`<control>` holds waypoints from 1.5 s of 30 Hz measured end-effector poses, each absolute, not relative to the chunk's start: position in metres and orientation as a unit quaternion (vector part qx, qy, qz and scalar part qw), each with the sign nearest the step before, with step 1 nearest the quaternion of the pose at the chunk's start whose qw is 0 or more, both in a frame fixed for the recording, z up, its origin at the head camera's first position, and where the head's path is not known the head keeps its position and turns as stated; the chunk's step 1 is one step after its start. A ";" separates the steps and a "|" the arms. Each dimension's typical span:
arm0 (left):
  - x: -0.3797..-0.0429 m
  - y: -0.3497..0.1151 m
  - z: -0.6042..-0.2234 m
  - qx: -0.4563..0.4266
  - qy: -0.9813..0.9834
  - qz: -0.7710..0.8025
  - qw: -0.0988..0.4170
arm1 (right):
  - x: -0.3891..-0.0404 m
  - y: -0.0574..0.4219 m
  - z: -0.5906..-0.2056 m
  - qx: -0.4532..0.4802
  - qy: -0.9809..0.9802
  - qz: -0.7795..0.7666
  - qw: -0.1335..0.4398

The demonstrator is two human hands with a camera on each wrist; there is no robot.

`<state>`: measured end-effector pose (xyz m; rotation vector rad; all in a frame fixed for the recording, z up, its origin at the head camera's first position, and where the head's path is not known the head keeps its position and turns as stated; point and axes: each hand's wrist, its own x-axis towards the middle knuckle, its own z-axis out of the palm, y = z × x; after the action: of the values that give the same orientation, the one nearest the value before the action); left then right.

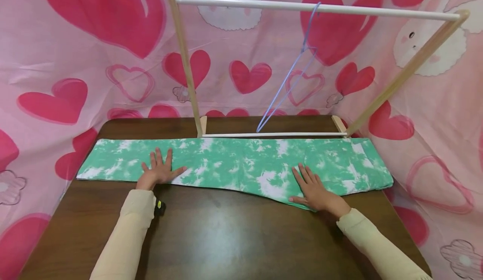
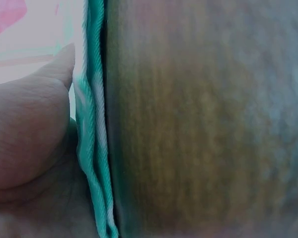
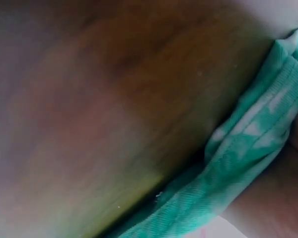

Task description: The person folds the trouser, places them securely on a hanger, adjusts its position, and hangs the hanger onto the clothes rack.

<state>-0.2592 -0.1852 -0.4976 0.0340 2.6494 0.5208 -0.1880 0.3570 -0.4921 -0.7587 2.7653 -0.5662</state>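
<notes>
A pair of green and white tie-dye trousers [image 1: 226, 162] lies folded lengthwise across the table, one leg over the other, with the waist end at the right. My left hand [image 1: 160, 171] rests flat on the leg part, fingers spread. Near the bulging crotch corner, my right hand [image 1: 315, 190] lies flat on the cloth with its fingers extended. The left wrist view shows layered cloth edges [image 2: 94, 129] beside the heel of that hand. In the right wrist view a stitched seam [image 3: 253, 134] runs along the fabric beside the hand.
Behind the trousers stands a wooden rack with a white top rail [image 1: 241, 4] and a low white bar [image 1: 275, 135]. A blue wire hanger [image 1: 283, 83] hangs from the rail. The brown table [image 1: 219, 238] reaches toward me, and a heart-patterned pink curtain [image 1: 132, 79] surrounds it.
</notes>
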 end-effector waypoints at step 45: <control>-0.247 -0.191 -0.493 0.027 0.961 0.175 0.214 | -0.217 0.315 -0.447 -0.233 0.938 -0.137 0.215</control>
<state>-0.2472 -0.1912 -0.4927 0.0755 2.6651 0.4841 -0.2165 0.3150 -0.4469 -0.6460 2.6020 -0.3789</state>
